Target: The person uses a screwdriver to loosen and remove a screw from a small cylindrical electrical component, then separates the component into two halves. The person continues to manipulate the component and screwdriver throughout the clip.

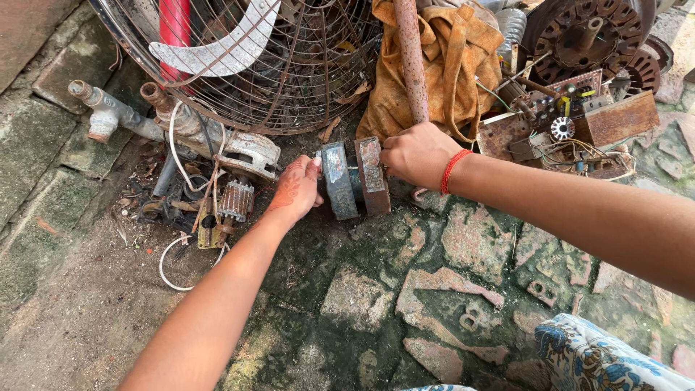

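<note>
A rusty metal motor part (354, 179) with two flat end plates lies on the mossy brick ground (405, 289). My left hand (295, 190) presses against its left plate, fingers spread on the metal. Closed around its right plate is my right hand (418, 153), which wears a red thread at the wrist. A rusty pipe (410, 58) stands just behind my right hand.
A round wire fan guard (289, 80) with a white blade (224, 47) leans at the back. A brown cloth (449, 58) lies behind the pipe. Rusty motor parts and a wired circuit board (579, 108) sit at right, a small armature (235, 199) and pipes at left.
</note>
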